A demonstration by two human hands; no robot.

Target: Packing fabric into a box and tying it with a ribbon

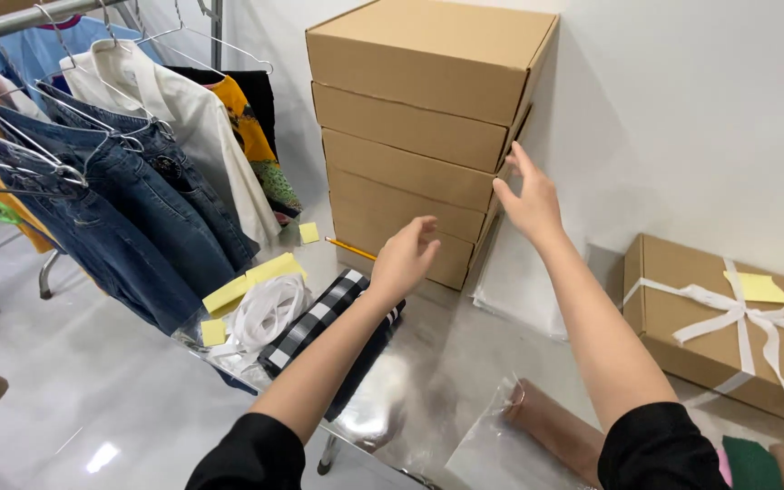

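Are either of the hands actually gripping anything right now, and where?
Nothing is gripped. The right hand touches the side of the stack of cardboard boxes with open fingers; the left hand hovers open near its front.

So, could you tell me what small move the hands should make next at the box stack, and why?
Probably bring the left hand onto the front of the stack of cardboard boxes. The right hand already touches its right side; the left is open, just short of the lower boxes, so neither has a grip.
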